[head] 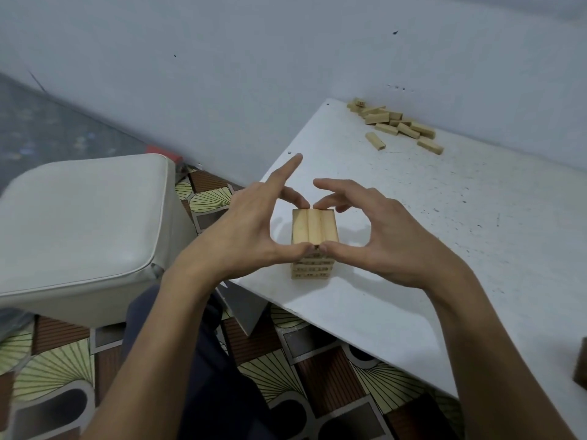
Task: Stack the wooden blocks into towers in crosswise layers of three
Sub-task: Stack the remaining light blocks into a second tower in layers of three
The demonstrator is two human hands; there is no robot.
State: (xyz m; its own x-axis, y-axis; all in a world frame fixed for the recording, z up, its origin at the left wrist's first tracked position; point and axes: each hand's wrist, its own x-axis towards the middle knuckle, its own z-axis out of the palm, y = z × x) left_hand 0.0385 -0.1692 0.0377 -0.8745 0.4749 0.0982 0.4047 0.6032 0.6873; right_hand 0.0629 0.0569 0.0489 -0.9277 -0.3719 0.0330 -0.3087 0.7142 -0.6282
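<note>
A tower of wooden blocks stands near the left front corner of the white table. Its top layer is three blocks side by side, running away from me, with several crosswise layers below. My left hand and my right hand frame the top layer from either side. Each thumb tip presses the near ends of the blocks and a curved fingertip touches the far ends, pinching the layer lengthwise. My left index finger points up and away, touching nothing. A pile of loose wooden blocks lies at the table's far edge by the wall.
A white padded stool stands left of the table. Patterned floor and my dark-clothed leg lie below. A brown object shows at the right edge. The wall runs right behind the loose blocks.
</note>
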